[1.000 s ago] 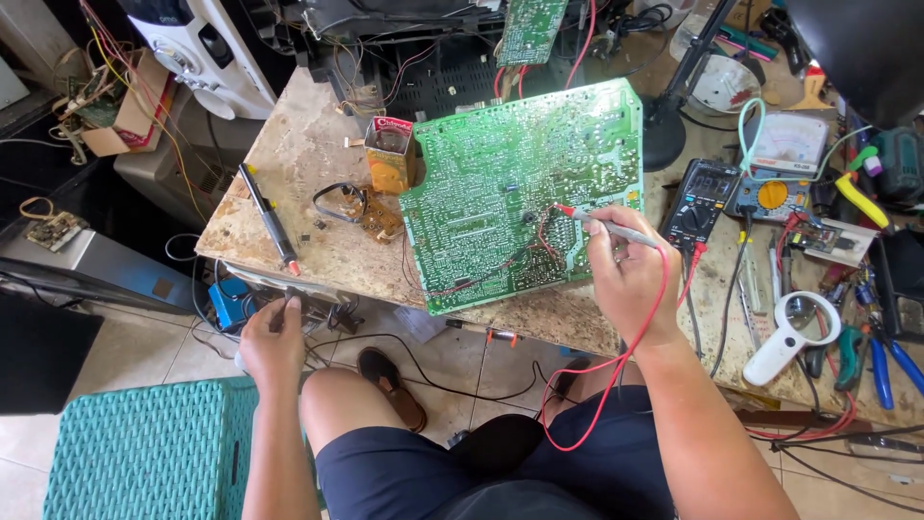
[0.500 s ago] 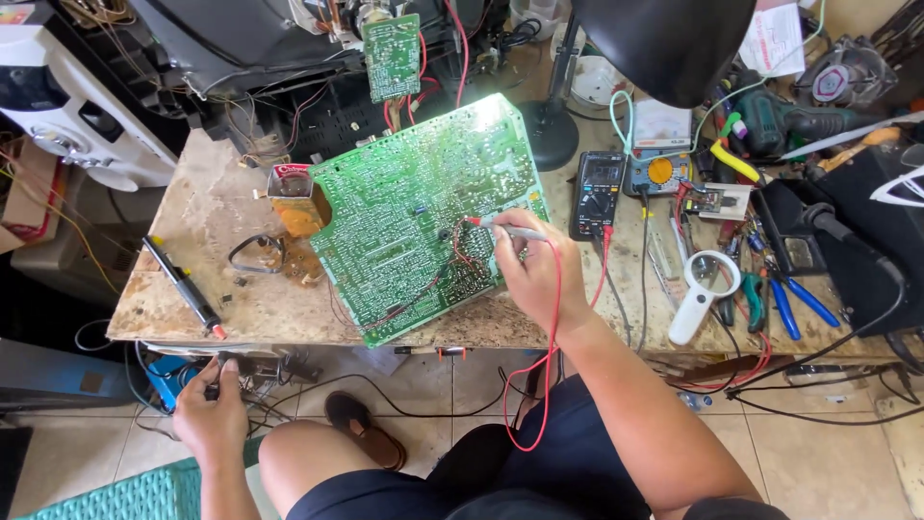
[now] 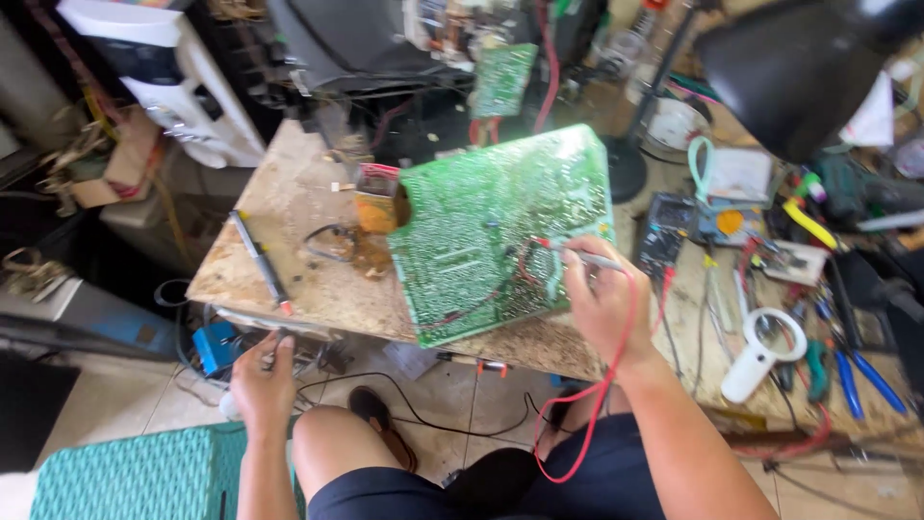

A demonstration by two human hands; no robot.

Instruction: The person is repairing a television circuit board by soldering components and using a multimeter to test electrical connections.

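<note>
Right hand [image 3: 604, 306] is pinched shut on the red probe [image 3: 577, 254] touching the green circuit board [image 3: 500, 231], left hand [image 3: 262, 377] hangs loosely open under the table edge [image 3: 289, 303].

The left hand [image 3: 262, 377] fingers blur among tangled wires [image 3: 318, 356] under the bench.

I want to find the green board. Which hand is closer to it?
The right hand. It rests over the green board's right edge, holding a red probe on it. The left hand is below the table's front edge, well away from the board.
</note>
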